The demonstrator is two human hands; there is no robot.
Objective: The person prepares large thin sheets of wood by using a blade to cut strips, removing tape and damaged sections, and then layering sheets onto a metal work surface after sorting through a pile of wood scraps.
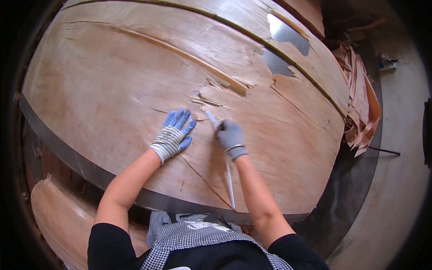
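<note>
A broad sheet of wood veneer lies before me, with splits and ragged tears near its middle. My left hand, in a striped glove with blue coated fingers, rests flat on it, fingers apart, just below the torn place. To the right, my right hand in a grey glove is curled and somewhat blurred. It closes on a narrow white strip, likely tape, which emerges above and below the fist. The strip's upper end reaches the tear; its middle is hidden by the hand. A long crack slants toward the near edge.
Dark sheet edging borders the veneer's near side. Across the far side runs a dark ridge, with shiny metal showing through holes. Crumpled veneer scraps hang at the right. Another curved veneer sheet lies lower left.
</note>
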